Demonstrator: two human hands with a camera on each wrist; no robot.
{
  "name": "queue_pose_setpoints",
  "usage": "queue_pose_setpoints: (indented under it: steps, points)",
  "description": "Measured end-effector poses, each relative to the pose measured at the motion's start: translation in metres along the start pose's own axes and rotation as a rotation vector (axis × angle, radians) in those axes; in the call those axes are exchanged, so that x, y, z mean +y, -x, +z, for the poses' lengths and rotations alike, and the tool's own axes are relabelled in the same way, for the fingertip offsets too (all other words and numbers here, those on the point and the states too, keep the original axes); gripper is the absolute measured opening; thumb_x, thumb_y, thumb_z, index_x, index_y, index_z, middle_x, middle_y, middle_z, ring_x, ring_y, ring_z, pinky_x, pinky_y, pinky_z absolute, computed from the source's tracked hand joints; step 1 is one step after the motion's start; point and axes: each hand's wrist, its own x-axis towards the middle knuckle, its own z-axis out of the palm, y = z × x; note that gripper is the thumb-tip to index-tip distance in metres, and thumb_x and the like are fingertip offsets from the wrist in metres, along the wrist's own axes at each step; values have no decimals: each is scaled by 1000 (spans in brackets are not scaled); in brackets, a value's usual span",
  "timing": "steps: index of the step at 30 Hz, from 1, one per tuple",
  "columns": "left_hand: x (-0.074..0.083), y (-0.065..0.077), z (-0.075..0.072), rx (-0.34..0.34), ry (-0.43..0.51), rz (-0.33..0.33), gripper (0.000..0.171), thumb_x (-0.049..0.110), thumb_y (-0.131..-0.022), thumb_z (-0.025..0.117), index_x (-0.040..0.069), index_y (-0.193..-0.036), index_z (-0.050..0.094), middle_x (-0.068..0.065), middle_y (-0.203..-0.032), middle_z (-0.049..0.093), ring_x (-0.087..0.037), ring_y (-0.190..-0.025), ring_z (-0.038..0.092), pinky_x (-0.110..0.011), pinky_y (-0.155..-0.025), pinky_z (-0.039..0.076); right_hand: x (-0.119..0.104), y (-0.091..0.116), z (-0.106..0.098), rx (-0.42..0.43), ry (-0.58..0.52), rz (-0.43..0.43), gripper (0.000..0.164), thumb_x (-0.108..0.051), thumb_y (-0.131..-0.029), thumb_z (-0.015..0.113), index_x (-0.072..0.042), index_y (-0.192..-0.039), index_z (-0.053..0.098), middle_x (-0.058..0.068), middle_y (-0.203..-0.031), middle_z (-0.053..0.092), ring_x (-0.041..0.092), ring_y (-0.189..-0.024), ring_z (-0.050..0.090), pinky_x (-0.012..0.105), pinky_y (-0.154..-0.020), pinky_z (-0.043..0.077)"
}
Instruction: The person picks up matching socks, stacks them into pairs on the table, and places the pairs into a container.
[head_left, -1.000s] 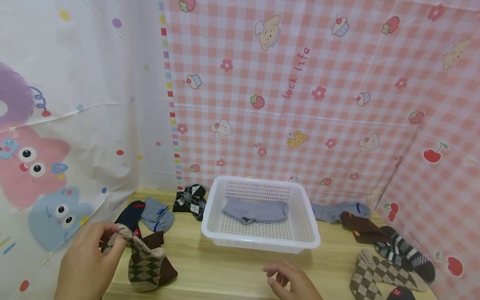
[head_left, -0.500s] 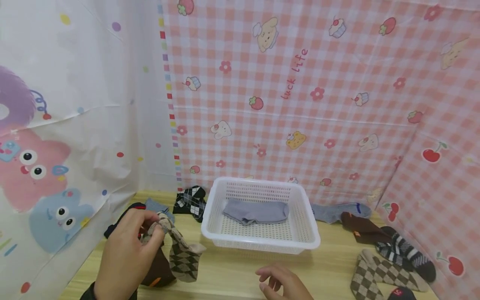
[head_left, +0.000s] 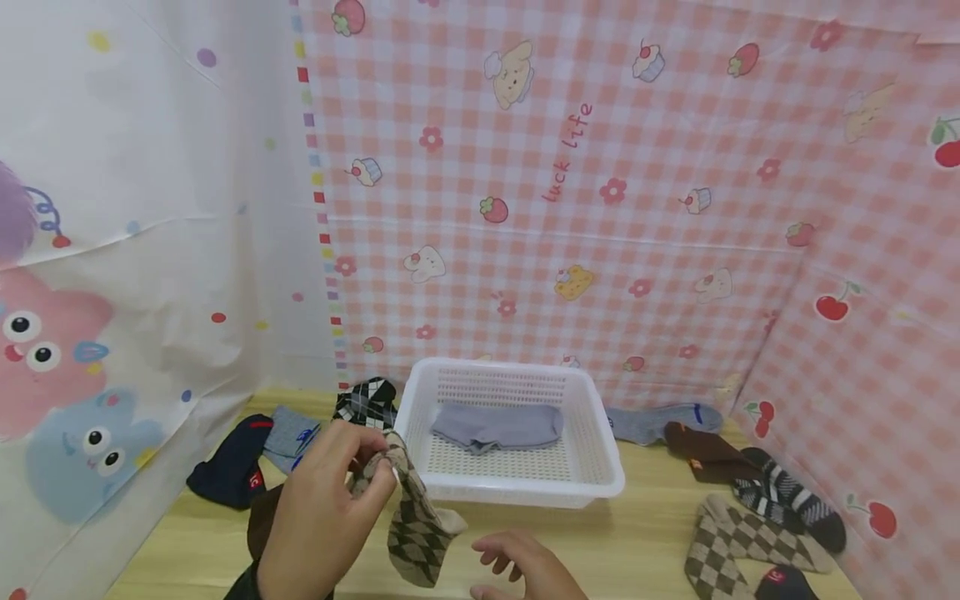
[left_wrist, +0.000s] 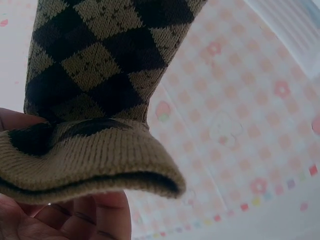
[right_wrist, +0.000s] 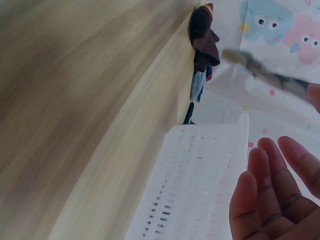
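My left hand (head_left: 326,504) pinches a beige and dark brown diamond-patterned sock (head_left: 420,533) near its ribbed cuff, and the rest of it hangs down in front of the basket. In the left wrist view the sock's cuff (left_wrist: 95,160) gapes toward the camera, with the fingers below it. My right hand (head_left: 528,567), to the right of the hanging sock, holds nothing; its fingers are loosely bent. The right wrist view shows those relaxed fingers (right_wrist: 267,185) near the basket. A white plastic basket (head_left: 510,490) contains a folded grey-lavender sock (head_left: 498,427).
At left lie a navy sock (head_left: 231,467), a grey sock (head_left: 288,435), a black argyle sock (head_left: 367,404) and a partly hidden brown sock (head_left: 262,517). To the right are a grey sock (head_left: 660,422), a brown sock (head_left: 705,452), a black patterned sock (head_left: 795,500) and a checked sock (head_left: 720,542).
The left hand has carried the diamond-patterned sock rightward from the left pile, leaving the brown sock behind. The right hand has shifted slightly left. The head view has turned slightly right.
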Motion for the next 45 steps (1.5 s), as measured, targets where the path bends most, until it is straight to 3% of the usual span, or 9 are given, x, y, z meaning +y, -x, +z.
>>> queue_pose_setpoints:
  steps: [5, 12, 16, 20, 24, 31, 36, 41, 45]
  points:
    - [9, 4, 9, -31, 48, 16, 22, 5, -82, 67, 25, -89, 60, 13, -85, 52, 1, -74, 46, -22, -64, 43, -1, -6, 7, -15, 20, 12, 33, -34, -91, 66, -12, -115, 60, 3, -104, 58, 2, -91, 52, 23, -71, 49]
    - [20, 5, 14, -163, 76, -76, 21, 10, -85, 65, 30, -90, 59, 16, -85, 50, 0, -76, 45, -22, -67, 41, -3, -15, 13, -15, 54, 67, 38, -35, -87, 71, -19, -120, 62, -2, -105, 59, -1, -90, 51, 22, -72, 48]
    - [20, 7, 17, -194, 85, -98, 20, 10, -86, 63, 30, -88, 59, 16, -84, 49, -1, -76, 45, -22, -67, 41, -1, -16, 12, -13, 65, 99, 32, -33, -88, 70, -17, -115, 64, 0, -105, 61, -1, -89, 52, 23, -71, 49]
    - [14, 8, 20, -207, 79, -112, 19, 11, -85, 64, 29, -87, 59, 16, -83, 50, 0, -75, 46, -21, -66, 42, 4, -13, 5, 34, 93, 59, 26, -26, -89, 68, -12, -111, 65, 5, -103, 65, -1, -86, 55, 21, -66, 49]
    - [5, 7, 23, -252, 64, -153, 17, 12, -85, 65, 28, -87, 60, 15, -83, 52, 0, -75, 48, -20, -65, 42, 9, -9, -5, 91, 116, 11, 19, -16, -89, 67, -9, -106, 65, 6, -99, 67, -1, -84, 57, 21, -65, 50]
    - [-17, 10, 32, -340, 84, -233, 14, 12, -84, 65, 26, -83, 60, 13, -81, 53, -2, -74, 48, -20, -65, 41, 12, -1, -20, 161, 104, 155, 7, -25, -89, 68, -21, -93, 64, -10, -90, 65, -4, -81, 57, 20, -68, 47]
    - [-38, 16, 44, -433, 67, -270, 13, 13, -84, 63, 26, -84, 60, 11, -81, 52, -4, -72, 46, -22, -65, 40, 20, 5, -25, 230, 187, 144, 8, -22, -88, 69, -22, -91, 62, -10, -91, 63, -4, -82, 56, 21, -69, 47]
    - [-62, 23, 61, -505, 38, -238, 12, 14, -84, 64, 25, -83, 61, 11, -81, 51, -3, -72, 46, -21, -64, 40, 27, 7, -29, 293, 278, 120, 13, -13, -85, 69, -24, -89, 63, -11, -91, 60, -5, -83, 55, 22, -71, 48]
    - [-80, 28, 78, -507, 11, -165, 17, 11, -82, 66, 26, -80, 58, 12, -80, 51, -1, -69, 45, -20, -62, 38, 34, 5, -28, 328, 376, 68, 17, -9, -82, 70, -24, -87, 63, -12, -89, 58, -2, -83, 56, 22, -72, 51]
